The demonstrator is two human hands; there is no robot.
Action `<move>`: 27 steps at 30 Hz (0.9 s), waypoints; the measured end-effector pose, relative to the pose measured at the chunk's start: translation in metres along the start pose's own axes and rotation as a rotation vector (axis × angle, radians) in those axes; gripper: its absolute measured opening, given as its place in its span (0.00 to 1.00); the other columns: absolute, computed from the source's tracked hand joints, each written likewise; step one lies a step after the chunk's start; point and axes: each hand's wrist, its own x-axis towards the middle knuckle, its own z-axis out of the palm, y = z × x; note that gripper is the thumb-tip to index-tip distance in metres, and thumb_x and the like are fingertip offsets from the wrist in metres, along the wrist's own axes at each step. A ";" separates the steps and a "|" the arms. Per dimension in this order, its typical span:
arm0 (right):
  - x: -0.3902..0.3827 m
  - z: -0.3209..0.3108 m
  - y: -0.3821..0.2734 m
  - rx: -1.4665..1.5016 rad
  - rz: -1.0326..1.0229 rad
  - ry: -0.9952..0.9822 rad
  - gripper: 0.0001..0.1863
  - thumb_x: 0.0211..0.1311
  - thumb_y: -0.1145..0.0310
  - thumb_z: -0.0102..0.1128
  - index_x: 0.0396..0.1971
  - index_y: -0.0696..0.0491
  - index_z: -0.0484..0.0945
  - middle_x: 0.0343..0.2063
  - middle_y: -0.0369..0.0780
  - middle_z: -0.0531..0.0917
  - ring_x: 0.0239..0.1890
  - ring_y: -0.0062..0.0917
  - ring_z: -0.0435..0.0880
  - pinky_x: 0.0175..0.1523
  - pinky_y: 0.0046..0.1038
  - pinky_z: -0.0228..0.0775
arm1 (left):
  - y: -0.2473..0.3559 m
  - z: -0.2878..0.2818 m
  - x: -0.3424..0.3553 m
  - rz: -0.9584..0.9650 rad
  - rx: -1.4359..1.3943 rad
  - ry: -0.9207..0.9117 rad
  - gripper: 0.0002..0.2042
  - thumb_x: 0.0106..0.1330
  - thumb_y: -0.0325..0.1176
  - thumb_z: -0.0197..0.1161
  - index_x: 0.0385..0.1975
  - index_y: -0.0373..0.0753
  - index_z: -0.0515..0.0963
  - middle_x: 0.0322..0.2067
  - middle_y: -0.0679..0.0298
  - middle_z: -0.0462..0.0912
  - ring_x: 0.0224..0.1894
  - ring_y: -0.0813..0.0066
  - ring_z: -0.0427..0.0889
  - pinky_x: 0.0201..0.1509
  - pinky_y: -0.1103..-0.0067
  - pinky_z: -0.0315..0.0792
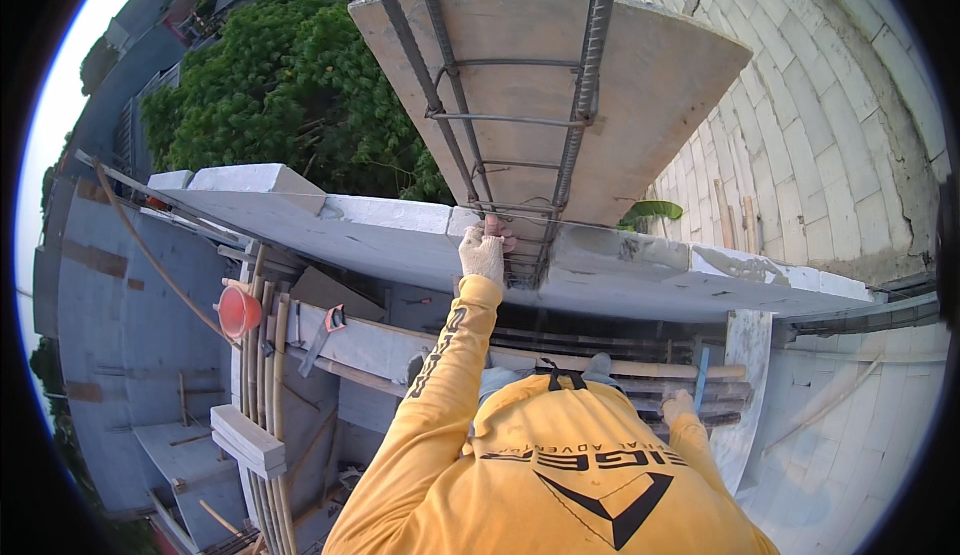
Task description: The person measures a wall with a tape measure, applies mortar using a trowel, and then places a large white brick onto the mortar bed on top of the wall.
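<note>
My left hand (483,254), in a pale glove with bare fingertips, reaches up to the top of the white block wall (390,240). Its fingers are curled beside the upright rebar cage (508,190), at the gap between the blocks; what they grip is hidden. A thin string runs along the wall top close to these fingers. Lower down at my right side, my right hand (680,407) looks closed near several bamboo poles (650,370). A narrow blue strip (702,380) stands next to it, and I cannot tell whether the hand touches it.
A large board (660,85) stands behind the rebar. On the left, a handsaw (322,338) lies on a plank, near a red bucket (239,310) and upright bamboo poles (280,375). White blocks (247,442) rest beside the poles. There is a drop beyond the wall toward trees (300,85).
</note>
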 end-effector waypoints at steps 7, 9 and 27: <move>0.015 0.011 0.022 0.083 0.085 -0.065 0.08 0.61 0.75 0.49 0.39 0.57 0.76 0.29 0.41 0.84 0.27 0.26 0.86 0.27 0.30 0.76 | 0.003 0.003 -0.002 0.055 0.068 0.061 0.16 0.67 0.41 0.65 0.36 0.31 0.73 0.25 0.61 0.78 0.24 0.75 0.79 0.30 0.80 0.76; 0.020 0.013 0.026 0.048 0.057 -0.063 0.09 0.61 0.76 0.49 0.39 0.58 0.76 0.29 0.41 0.84 0.26 0.26 0.85 0.27 0.29 0.76 | 0.008 0.005 -0.002 0.036 0.104 0.141 0.15 0.67 0.38 0.65 0.37 0.31 0.72 0.26 0.60 0.79 0.24 0.75 0.79 0.30 0.81 0.76; 0.029 0.014 0.039 0.062 0.036 -0.045 0.09 0.57 0.75 0.53 0.38 0.58 0.78 0.27 0.46 0.85 0.29 0.31 0.87 0.37 0.30 0.78 | 0.016 0.026 -0.009 0.040 0.278 0.220 0.25 0.64 0.33 0.68 0.56 0.32 0.66 0.33 0.63 0.77 0.28 0.79 0.77 0.28 0.82 0.72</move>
